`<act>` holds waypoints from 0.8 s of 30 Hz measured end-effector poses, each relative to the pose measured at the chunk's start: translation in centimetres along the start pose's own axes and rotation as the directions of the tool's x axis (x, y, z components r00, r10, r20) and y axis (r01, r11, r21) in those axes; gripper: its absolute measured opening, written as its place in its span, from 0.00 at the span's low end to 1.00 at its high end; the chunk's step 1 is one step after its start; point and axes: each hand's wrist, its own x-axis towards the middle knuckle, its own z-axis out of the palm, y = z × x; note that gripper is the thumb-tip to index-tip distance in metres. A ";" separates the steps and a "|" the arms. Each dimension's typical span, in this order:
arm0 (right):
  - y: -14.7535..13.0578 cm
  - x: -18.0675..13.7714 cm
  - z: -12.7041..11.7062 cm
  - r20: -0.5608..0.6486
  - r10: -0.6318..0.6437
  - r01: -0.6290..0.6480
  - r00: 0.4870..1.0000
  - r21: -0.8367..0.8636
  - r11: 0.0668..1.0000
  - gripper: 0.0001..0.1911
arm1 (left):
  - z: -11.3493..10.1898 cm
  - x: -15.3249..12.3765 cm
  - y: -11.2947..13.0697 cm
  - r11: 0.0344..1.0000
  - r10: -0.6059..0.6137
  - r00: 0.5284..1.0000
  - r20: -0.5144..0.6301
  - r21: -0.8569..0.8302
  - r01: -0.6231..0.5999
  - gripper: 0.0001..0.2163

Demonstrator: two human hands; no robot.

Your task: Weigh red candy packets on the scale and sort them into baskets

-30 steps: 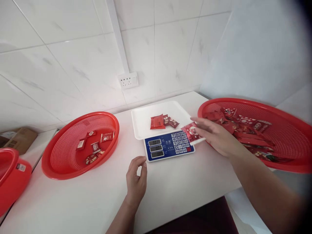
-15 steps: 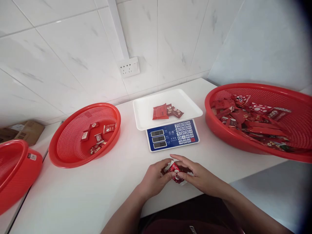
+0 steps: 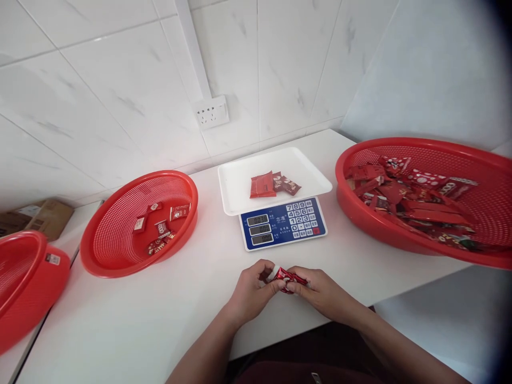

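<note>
My left hand [image 3: 255,290] and my right hand [image 3: 320,290] meet over the near edge of the white table [image 3: 160,320]. Both pinch one small red and white snack packet [image 3: 285,277] between their fingertips. Just beyond them stands a blue electronic scale [image 3: 282,224]; its white tray [image 3: 240,186] carries three red packets [image 3: 272,185]. A big red basket [image 3: 472,250] on the right is heaped with several red packets [image 3: 408,200]. To the left, a smaller red basket [image 3: 104,256] holds several small packets [image 3: 160,226].
A third red basket [image 3: 20,288] sits at the far left, partly cut off, with a cardboard box [image 3: 40,216] behind it. White tiled walls close the corner, with a power socket [image 3: 211,112] above the scale. The table's front edge runs just under my wrists.
My right hand carried a packet from beside the big basket to the table's near edge. My left hand joined it. Both now grip the packet more tightly, folded flatter between the fingertips.
</note>
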 end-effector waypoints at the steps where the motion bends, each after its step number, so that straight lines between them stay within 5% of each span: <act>1: 0.0 0.0 0.0 0.008 -0.008 0.008 1.000 -0.006 1.000 0.14 | 0.0 0.0 0.2 1.000 0.000 1.000 0.015 0.006 0.000 0.05; 9: 1.2 0.4 0.0 0.065 -0.092 0.079 0.994 0.171 0.982 0.16 | -0.7 0.3 -0.3 0.999 -0.043 0.999 -0.023 -0.002 0.043 0.07; 12: 2.6 0.5 0.1 0.039 -0.101 0.087 0.994 0.267 0.960 0.22 | -1.4 0.8 -0.6 0.992 -0.018 0.985 -0.173 -0.129 -0.004 0.10; 15: 3.5 0.7 0.2 0.007 -0.041 0.036 0.999 0.339 0.940 0.24 | -2.4 1.4 0.1 0.979 0.016 0.922 -0.386 -0.180 -0.092 0.09; 20: 3.5 0.9 0.3 -0.044 -0.052 0.065 0.998 0.381 0.922 0.23 | -4.6 3.2 3.1 0.967 0.247 0.776 -0.580 0.199 -0.159 0.06; 24: 3.4 0.9 0.2 -0.056 -0.067 0.083 0.996 0.376 0.923 0.23 | -6.2 6.2 5.0 0.762 0.570 0.657 -0.493 0.616 -0.199 0.03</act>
